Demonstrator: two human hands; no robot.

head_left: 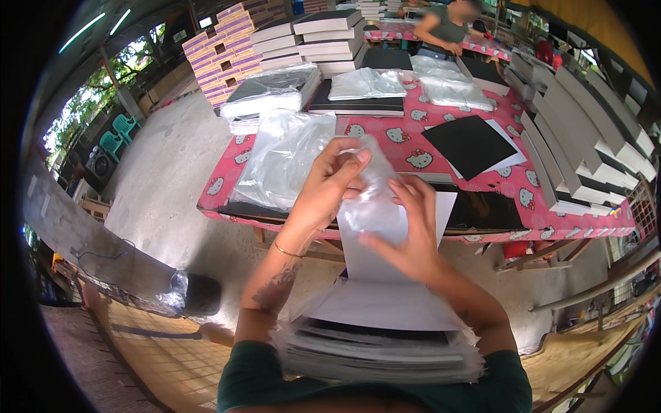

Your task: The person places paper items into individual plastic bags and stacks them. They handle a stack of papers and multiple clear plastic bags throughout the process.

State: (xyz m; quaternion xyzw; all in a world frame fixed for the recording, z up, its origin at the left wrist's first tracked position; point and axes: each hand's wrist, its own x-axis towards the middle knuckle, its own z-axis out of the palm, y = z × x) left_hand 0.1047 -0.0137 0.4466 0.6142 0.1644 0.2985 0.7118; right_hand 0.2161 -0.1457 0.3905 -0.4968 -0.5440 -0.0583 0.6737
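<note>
Clear plastic (377, 201), left hand (335, 172) pinching it, right hand (415, 237) spread at its right edge

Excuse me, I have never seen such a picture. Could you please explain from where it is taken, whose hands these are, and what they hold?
There is no machine here, only a person's bare hands. A wide fisheye camera on the person's head looks down, so straight edges bend.

The left hand holds clear plastic; the right hand is beside it, but I cannot tell whether it grips. Nearer the body is a pile.

On the pink table lie plastic bags, a black sheet and several stacks.
</note>
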